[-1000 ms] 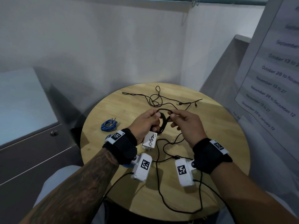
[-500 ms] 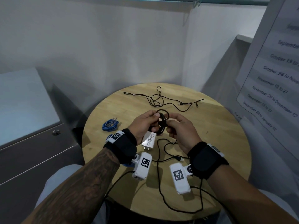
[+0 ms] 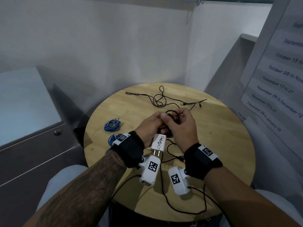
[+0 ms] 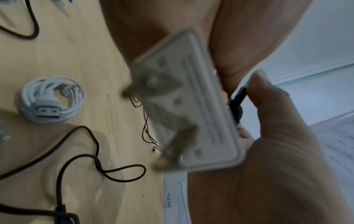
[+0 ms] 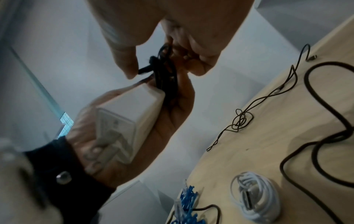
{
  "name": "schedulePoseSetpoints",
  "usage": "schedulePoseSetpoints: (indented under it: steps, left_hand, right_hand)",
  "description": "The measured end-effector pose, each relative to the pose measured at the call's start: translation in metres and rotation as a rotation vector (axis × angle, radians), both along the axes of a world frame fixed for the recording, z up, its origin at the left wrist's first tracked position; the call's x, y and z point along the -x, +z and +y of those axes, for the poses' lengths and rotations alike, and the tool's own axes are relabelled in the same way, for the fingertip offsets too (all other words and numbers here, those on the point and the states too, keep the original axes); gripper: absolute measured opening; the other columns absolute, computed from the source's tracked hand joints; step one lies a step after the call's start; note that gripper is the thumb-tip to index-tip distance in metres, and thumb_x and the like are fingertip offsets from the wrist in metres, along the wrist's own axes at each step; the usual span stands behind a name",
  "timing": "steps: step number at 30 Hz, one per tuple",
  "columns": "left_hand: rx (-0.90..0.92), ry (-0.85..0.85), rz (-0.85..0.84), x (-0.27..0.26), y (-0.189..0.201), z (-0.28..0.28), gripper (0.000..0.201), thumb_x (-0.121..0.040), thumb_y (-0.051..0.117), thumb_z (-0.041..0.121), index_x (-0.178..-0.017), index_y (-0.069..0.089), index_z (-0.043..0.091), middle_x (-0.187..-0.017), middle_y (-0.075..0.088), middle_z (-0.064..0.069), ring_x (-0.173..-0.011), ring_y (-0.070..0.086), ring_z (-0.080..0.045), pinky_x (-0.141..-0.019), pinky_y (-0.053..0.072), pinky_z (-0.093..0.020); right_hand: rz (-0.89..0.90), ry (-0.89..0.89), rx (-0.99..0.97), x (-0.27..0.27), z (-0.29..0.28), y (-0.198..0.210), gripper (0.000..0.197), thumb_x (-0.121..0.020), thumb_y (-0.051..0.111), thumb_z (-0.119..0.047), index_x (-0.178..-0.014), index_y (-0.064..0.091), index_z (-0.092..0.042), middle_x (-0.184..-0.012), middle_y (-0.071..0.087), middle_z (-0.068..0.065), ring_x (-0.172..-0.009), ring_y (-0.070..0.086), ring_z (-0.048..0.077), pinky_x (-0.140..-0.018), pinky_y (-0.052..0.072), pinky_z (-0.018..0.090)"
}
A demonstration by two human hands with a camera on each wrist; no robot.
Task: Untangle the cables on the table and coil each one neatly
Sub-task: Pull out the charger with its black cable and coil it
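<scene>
My left hand [image 3: 159, 119] grips a white plug adapter [image 3: 158, 143], prongs pointing back at me, together with a small coil of its thick black cable [image 3: 174, 117]. My right hand [image 3: 179, 116] pinches that coil from the right, pressed against the left fingers. In the right wrist view the coil [image 5: 164, 71] sits bunched above the adapter [image 5: 130, 118]. In the left wrist view the adapter [image 4: 187, 106] is blurred. The cable's loose remainder [image 3: 171, 154] snakes over the round wooden table [image 3: 229, 145] below my wrists. A thin black cable [image 3: 159, 100] lies tangled at the far side.
Two blue cable bundles [image 3: 112, 125] lie at the table's left edge. A coiled white USB cable [image 5: 256, 198] rests under my wrists, hidden in the head view. White walls close in behind, a grey cabinet [image 3: 32, 145] stands left, and a printed notice [image 3: 278, 71] hangs right.
My right hand has swung left and onto the coil, laying another turn of black cable on it. Both hands have drifted slightly farther over the table.
</scene>
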State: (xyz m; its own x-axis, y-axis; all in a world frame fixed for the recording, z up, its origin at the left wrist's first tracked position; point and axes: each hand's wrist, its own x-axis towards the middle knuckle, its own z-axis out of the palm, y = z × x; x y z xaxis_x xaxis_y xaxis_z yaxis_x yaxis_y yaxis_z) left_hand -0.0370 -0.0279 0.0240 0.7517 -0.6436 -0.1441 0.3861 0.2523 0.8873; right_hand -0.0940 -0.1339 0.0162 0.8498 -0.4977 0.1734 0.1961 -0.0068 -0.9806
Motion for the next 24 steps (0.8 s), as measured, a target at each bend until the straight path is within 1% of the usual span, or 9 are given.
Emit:
schedulePoseSetpoints:
  steps: [2, 4, 7, 9, 12, 16, 20, 22, 24]
  left_hand:
    - [0.018, 0.003, -0.007, 0.003, -0.001, -0.003, 0.007, -0.101, 0.046, 0.008, -0.108, 0.048, 0.008, -0.061, 0.035, -0.004, -0.046, 0.037, -0.012, -0.047, 0.044, -0.022]
    - [0.009, -0.002, -0.044, 0.002, -0.003, -0.004, 0.01, -0.101, 0.047, 0.008, -0.111, 0.048, 0.009, -0.063, 0.033, -0.003, -0.05, 0.038, -0.014, -0.049, 0.046, -0.024]
    - [-0.047, -0.027, -0.185, -0.001, -0.007, 0.0, 0.013, -0.1, 0.049, 0.01, -0.114, 0.049, 0.007, -0.057, 0.042, 0.004, -0.054, 0.038, -0.014, -0.058, 0.051, -0.031]
    - [-0.112, -0.047, -0.277, -0.002, -0.007, 0.002, 0.016, -0.101, 0.05, 0.011, -0.115, 0.048, 0.005, -0.055, 0.048, 0.009, -0.054, 0.039, -0.012, -0.061, 0.052, -0.031]
    - [-0.217, -0.068, -0.361, -0.002, -0.006, 0.002, 0.012, -0.1, 0.051, 0.008, -0.111, 0.049, 0.004, -0.056, 0.043, 0.011, -0.049, 0.036, -0.007, -0.052, 0.039, -0.021]
    - [-0.283, -0.075, -0.393, -0.005, -0.009, 0.005, 0.009, -0.1, 0.05, 0.005, -0.094, 0.057, 0.003, -0.057, 0.035, 0.007, -0.048, 0.03, -0.007, -0.049, 0.028, -0.02]
    - [-0.284, -0.019, -0.459, -0.005, -0.01, 0.007, 0.014, -0.099, 0.053, 0.009, -0.098, 0.058, -0.003, -0.054, 0.041, 0.011, -0.048, 0.032, -0.008, -0.048, 0.03, -0.02]
    - [-0.295, 0.017, -0.505, -0.006, -0.012, 0.007, 0.012, -0.098, 0.056, 0.011, -0.092, 0.056, 0.001, -0.056, 0.041, 0.009, -0.048, 0.034, -0.009, -0.047, 0.032, -0.02]
    - [-0.325, 0.001, -0.533, -0.005, -0.014, 0.005, 0.015, -0.098, 0.057, 0.016, -0.089, 0.055, 0.005, -0.057, 0.042, 0.008, -0.049, 0.036, -0.009, -0.049, 0.033, -0.021]
  right_hand:
    - [-0.008, -0.048, 0.005, 0.0, -0.003, 0.004, 0.024, -0.091, 0.074, -0.015, -0.095, 0.052, -0.006, -0.075, 0.06, 0.008, -0.053, 0.06, 0.01, -0.048, 0.05, 0.022]
    - [0.012, -0.052, 0.053, -0.002, -0.011, 0.004, 0.024, -0.093, 0.072, -0.02, -0.091, 0.054, -0.004, -0.072, 0.061, 0.008, -0.054, 0.058, 0.01, -0.051, 0.048, 0.021]
    - [0.079, 0.03, 0.096, -0.005, -0.022, 0.004, 0.027, -0.094, 0.071, -0.023, -0.089, 0.059, 0.0, -0.073, 0.059, 0.004, -0.059, 0.054, 0.004, -0.057, 0.045, 0.015]
    - [0.115, 0.09, 0.063, -0.006, -0.029, 0.007, 0.022, -0.094, 0.07, -0.021, -0.087, 0.06, -0.003, -0.072, 0.057, 0.001, -0.059, 0.053, 0.002, -0.058, 0.045, 0.014]
    - [0.128, 0.13, 0.149, -0.003, -0.036, 0.013, 0.023, -0.091, 0.074, -0.02, -0.082, 0.061, -0.003, -0.074, 0.059, 0.006, -0.066, 0.055, 0.007, -0.062, 0.047, 0.016]
    - [0.059, 0.196, 0.453, 0.006, -0.033, 0.019, 0.019, -0.088, 0.076, -0.015, -0.08, 0.062, -0.004, -0.078, 0.058, 0.021, -0.069, 0.049, 0.016, -0.064, 0.044, 0.027]
    - [0.13, 0.161, 0.35, 0.004, -0.037, 0.021, 0.011, -0.093, 0.071, -0.027, -0.094, 0.072, -0.016, -0.069, 0.061, 0.008, -0.067, 0.054, 0.017, -0.066, 0.048, 0.034]
    - [0.21, 0.189, 0.37, 0.004, -0.042, 0.021, 0.014, -0.094, 0.069, -0.028, -0.09, 0.075, -0.015, -0.079, 0.067, 0.01, -0.07, 0.057, 0.01, -0.068, 0.048, 0.029]
    - [0.217, 0.184, 0.417, 0.004, -0.046, 0.02, 0.016, -0.095, 0.068, -0.023, -0.084, 0.075, -0.013, -0.077, 0.07, -0.002, -0.07, 0.059, 0.002, -0.069, 0.047, 0.02]
